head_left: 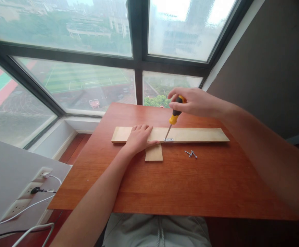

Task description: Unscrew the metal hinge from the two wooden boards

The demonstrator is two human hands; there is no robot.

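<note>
A long, pale wooden board (200, 134) lies across the table. My left hand (139, 138) rests on it left of the middle, fingers stretched out over the top and thumb along the near edge. In my right hand (187, 99) is a yellow and black screwdriver (173, 119), gripped by its handle and tilted. Its tip meets the left end of a small metal bracket (169, 140) at the board's near edge. A short square piece of wood (153, 153) sticks out toward me below my left hand. What lies under the board is hidden.
Several loose screws (191, 154) lie on the reddish-brown table (177, 188), right of the square piece. Large windows (87, 82) stand beyond the table. Wall sockets with plugged cables (40, 189) are at the lower left.
</note>
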